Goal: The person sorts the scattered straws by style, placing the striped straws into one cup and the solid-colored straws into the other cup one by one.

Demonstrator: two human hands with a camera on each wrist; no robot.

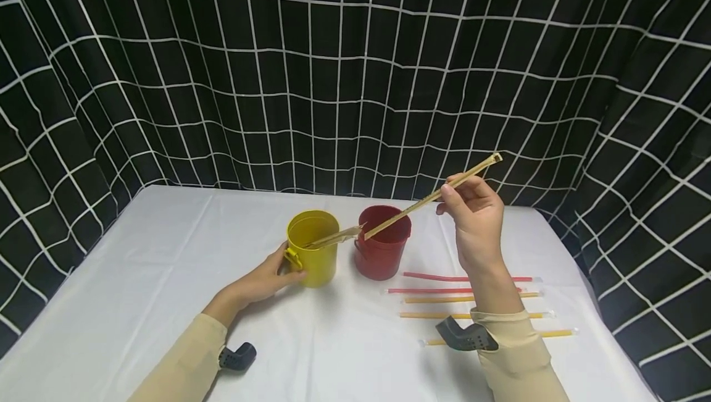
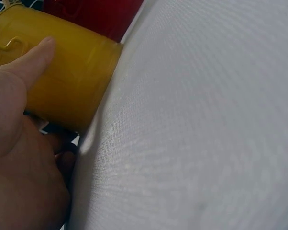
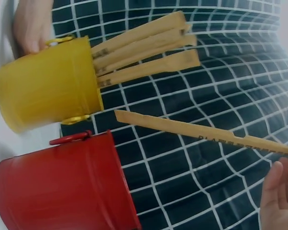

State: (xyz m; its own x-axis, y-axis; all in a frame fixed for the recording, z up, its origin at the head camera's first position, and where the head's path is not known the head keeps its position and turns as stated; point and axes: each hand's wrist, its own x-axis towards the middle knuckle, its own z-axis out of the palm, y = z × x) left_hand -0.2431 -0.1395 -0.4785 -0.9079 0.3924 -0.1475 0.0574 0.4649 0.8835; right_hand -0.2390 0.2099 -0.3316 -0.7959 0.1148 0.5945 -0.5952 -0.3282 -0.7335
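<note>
On the white table stands a small yellow bucket [image 1: 321, 267], which my left hand [image 1: 261, 283] holds at its side, thumb in front. Several tan paper-wrapped straws [image 3: 149, 45] lean inside it, their ends sticking out past the rim. Right beside it is a red bucket [image 1: 380, 260]. My right hand [image 1: 479, 223] pinches another long tan paper-wrapped straw [image 1: 430, 198] near its upper part. That straw slants down to the left, over the red bucket in the head view. Dark printed letters run along its wrapper in the right wrist view.
Red straws [image 1: 444, 291] and orange straws [image 1: 436, 315] in clear wrappers lie in rows at the front right, partly hidden by my right forearm. A black curtain [image 1: 344, 81] with white grid lines surrounds the table's back and sides.
</note>
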